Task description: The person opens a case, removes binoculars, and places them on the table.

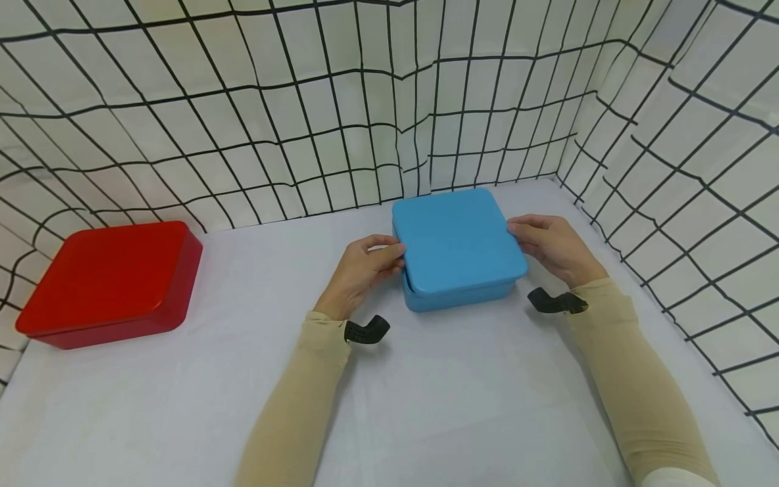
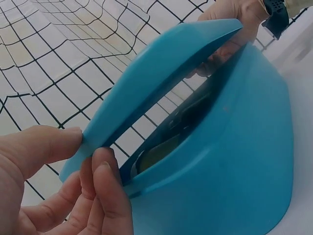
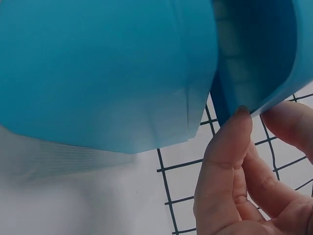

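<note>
A light blue rectangular lid (image 1: 456, 240) sits slightly raised over a blue box (image 1: 462, 296) at the back of the table. My left hand (image 1: 365, 270) pinches the lid's left edge, thumb on top and fingertips underneath. At the opposite edge, my right hand (image 1: 554, 247) grips it between thumb and fingers. In the left wrist view a gap shows between lid and box rim, with a dark interior and something yellowish (image 2: 159, 159) inside, mostly hidden. The lid's underside (image 3: 266, 58) shows in the right wrist view, apart from the box wall (image 3: 107, 73).
A red lidded box (image 1: 112, 277) stands at the table's left side. Black wire mesh (image 1: 316, 108) in front of white sheeting borders the back and both sides. The white table (image 1: 201, 406) extends toward me.
</note>
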The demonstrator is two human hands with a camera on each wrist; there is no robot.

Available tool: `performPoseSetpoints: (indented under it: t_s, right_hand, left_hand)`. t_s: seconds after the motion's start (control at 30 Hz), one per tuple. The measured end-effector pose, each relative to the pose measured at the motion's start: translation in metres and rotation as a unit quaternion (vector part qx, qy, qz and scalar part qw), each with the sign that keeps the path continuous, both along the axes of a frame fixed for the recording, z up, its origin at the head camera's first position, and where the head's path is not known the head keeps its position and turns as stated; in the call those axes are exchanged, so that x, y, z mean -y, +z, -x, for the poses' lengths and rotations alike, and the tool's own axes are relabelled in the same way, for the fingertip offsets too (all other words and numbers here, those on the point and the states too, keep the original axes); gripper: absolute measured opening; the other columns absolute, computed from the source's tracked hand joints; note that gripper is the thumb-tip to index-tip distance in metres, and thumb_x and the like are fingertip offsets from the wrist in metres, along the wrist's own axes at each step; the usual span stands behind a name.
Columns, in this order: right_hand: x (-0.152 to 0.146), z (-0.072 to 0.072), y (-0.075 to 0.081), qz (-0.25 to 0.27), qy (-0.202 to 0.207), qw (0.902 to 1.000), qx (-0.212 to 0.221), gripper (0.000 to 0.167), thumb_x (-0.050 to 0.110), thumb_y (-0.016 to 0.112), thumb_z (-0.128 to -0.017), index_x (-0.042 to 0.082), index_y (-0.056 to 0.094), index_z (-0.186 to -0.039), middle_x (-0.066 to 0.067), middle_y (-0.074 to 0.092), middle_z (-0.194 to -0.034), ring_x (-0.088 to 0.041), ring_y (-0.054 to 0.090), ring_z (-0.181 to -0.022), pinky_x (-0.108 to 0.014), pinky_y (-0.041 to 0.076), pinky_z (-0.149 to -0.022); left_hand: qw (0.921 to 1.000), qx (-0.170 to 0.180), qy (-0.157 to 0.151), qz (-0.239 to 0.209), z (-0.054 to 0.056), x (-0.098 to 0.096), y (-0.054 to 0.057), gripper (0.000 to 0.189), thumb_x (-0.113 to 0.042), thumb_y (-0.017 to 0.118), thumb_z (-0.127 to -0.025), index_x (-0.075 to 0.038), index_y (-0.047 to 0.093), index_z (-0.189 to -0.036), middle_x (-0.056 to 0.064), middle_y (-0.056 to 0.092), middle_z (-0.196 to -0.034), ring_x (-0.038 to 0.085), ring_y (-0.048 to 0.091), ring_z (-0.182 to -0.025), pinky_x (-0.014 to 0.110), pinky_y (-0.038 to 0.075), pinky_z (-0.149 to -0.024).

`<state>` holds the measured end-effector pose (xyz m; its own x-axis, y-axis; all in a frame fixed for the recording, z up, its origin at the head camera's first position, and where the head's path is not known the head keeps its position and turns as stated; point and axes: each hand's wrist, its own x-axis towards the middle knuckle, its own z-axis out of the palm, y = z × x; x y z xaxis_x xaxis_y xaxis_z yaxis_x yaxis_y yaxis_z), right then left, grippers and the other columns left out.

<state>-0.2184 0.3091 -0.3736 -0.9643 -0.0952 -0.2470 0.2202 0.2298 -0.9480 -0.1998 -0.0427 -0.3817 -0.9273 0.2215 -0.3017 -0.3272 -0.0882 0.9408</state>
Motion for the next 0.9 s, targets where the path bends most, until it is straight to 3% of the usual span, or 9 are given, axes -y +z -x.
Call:
performPoseSetpoints:
  t_s: [0.43, 0.77, 0.9]
  right_hand:
    - [-0.008, 0.0, 0.005, 0.013, -0.02, 0.9996, -0.015, 0.062, 0.041, 0.071, -0.097, 0.002, 0.055, -0.141, 0.012, 0.068, -0.116, -0.001, 0.067, -0.106, -0.015, 0.057, -0.089]
    - [-0.014, -0.001, 0.018, 0.022, -0.02, 0.9992, -0.028, 0.05, 0.038, 0.072, -0.096, 0.007, 0.062, -0.133, 0.015, 0.072, -0.11, -0.001, 0.07, -0.103, -0.015, 0.057, -0.088]
    - [-0.016, 0.0, 0.026, -0.002, -0.016, 0.9994, -0.032, 0.058, 0.042, 0.072, -0.096, 0.005, 0.059, -0.138, 0.016, 0.071, -0.111, -0.001, 0.07, -0.103, -0.014, 0.057, -0.088]
  left_hand:
    - [0.9992, -0.025, -0.022, -0.02, 0.001, -0.009, 0.012, 0.035, -0.013, 0.072, -0.097, 0.001, 0.061, -0.128, 0.006, 0.072, -0.101, 0.012, 0.073, -0.086, 0.025, 0.063, -0.085]
    - [0.9981, -0.039, -0.044, -0.018, 0.007, -0.015, 0.023, 0.034, -0.01, 0.068, -0.099, 0.004, 0.059, -0.129, 0.01, 0.066, -0.108, 0.015, 0.071, -0.09, 0.028, 0.063, -0.086]
    - [0.9978, -0.048, -0.046, -0.003, 0.009, -0.016, 0.029, 0.034, -0.012, 0.069, -0.099, 0.003, 0.06, -0.128, 0.011, 0.066, -0.112, 0.016, 0.071, -0.093, 0.028, 0.063, -0.087]
